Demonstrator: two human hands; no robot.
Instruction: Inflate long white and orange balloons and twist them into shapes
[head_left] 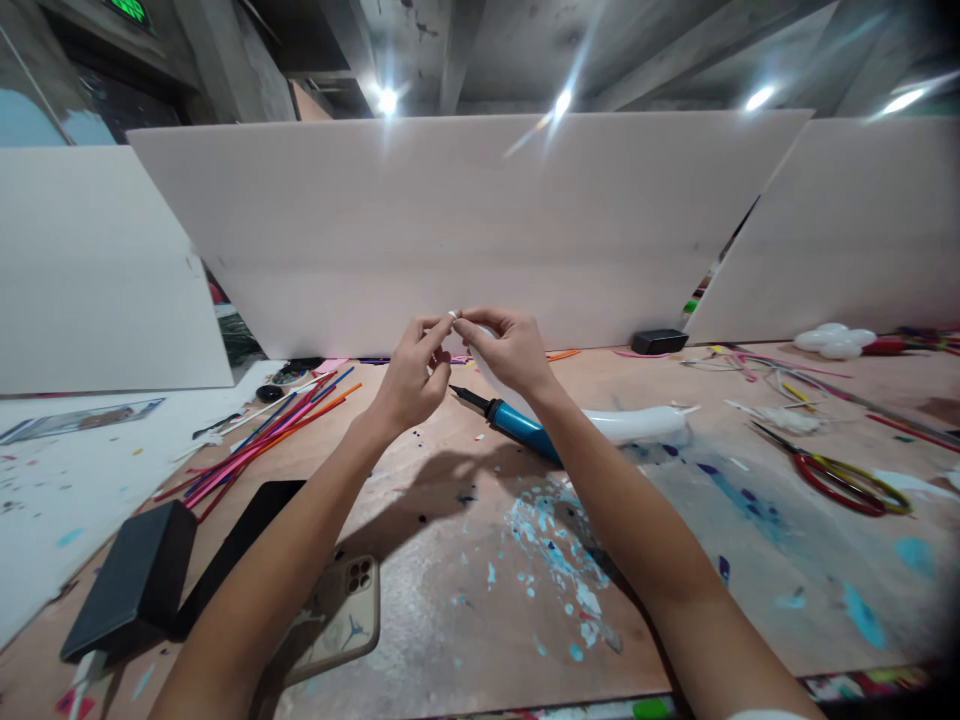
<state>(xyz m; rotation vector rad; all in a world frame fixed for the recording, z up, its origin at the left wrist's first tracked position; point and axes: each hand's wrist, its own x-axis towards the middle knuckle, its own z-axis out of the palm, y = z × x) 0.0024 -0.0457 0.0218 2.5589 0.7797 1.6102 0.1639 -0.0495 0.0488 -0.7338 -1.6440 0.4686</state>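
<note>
Fingertips of our left hand [415, 372] and right hand [514, 350] pinch the end of the white balloon [651, 423], near the blue pump [525, 430]; we do best with both pinches close and light, so the rubber neither slips nor overstretches

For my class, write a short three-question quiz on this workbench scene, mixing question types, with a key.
1. True or false: the scissors lie to the right of the blue pump.

2. Multiple choice: what do the left hand and right hand hold at their fingertips?
A. The blue pump
B. The white balloon
C. The scissors

3. Fill in the missing word: the pump's pointed nozzle is ____ in colour.

Key: 1. True; 2. B; 3. black
</note>
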